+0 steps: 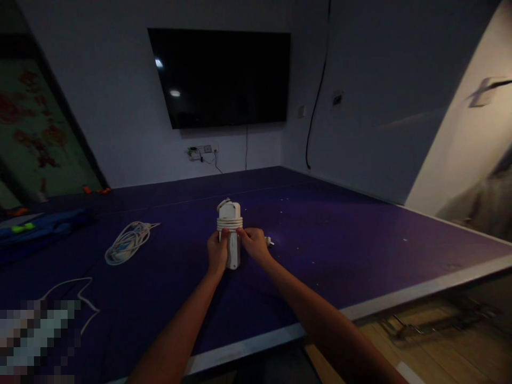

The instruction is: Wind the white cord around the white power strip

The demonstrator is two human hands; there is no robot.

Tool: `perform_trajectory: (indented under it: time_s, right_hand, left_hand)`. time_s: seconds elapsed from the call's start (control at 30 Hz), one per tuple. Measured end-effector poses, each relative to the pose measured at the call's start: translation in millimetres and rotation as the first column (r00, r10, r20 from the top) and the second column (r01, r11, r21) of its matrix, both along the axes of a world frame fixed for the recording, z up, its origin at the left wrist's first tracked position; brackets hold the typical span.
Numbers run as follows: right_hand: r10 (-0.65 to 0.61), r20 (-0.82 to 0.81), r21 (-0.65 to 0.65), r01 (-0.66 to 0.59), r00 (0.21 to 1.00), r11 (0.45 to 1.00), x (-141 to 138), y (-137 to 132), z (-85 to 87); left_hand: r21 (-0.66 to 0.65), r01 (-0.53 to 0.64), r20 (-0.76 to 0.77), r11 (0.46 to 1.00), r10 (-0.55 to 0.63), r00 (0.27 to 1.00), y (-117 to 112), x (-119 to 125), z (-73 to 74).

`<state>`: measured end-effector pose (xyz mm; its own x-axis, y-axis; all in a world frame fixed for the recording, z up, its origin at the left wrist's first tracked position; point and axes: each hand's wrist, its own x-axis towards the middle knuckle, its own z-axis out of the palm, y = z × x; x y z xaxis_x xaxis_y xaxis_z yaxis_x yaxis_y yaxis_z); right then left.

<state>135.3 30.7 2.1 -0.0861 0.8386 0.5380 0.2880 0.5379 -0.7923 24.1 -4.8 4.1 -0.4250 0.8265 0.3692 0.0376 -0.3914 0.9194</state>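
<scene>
Between my two hands, above the purple tabletop (160, 304), stands a white power strip (233, 256) with its cord (229, 224) wound round it in several turns. My left hand (217, 250) grips its left side, thumb against the cord turns. On the other side my right hand (254, 242) closes round the strip and cord, its thumb near the lowest turn. Just right of that hand a white plug (269, 241) sticks out. Most of my fingers are hidden behind the strip.
Left on the table lie a coiled white cable (127, 244), a loose white cord (86, 296) and blue cloth (52, 226). The lower left corner is blurred out. A television (228, 80) hangs on the far wall. The table's pale edge (400, 293) runs along the front.
</scene>
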Motion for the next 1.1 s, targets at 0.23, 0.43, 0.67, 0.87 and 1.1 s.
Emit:
perform_trajectory:
  time_s: [0.23,0.43,0.67,0.87,1.1]
  right_hand:
    - [-0.014,-0.013,-0.014,0.013,1.000,1.000,3,-2,4.5]
    - [0.046,0.000,-0.051,-0.046,0.999,0.998,7,-2,12.0]
    - [0.161,0.109,-0.107,-0.150,0.981,0.983,13,1,16.9]
    - [0.050,0.353,-0.144,0.001,0.934,0.990,18,2,24.0]
    - [-0.028,0.579,-0.135,0.130,0.815,0.982,23,-4,34.4]
  left_hand:
    - [0.018,0.052,-0.022,0.998,-0.052,0.998,1,2,-0.9]
    - [0.002,0.045,-0.033,0.999,-0.045,0.998,3,-4,-1.5]
    - [0.007,-0.134,-0.216,0.991,0.132,0.967,1,-11,4.9]
    - [0.026,-0.288,-0.381,0.957,0.276,0.883,2,-16,0.4]
    - [-0.005,-0.488,-0.619,0.873,0.380,0.688,1,-16,-0.2]
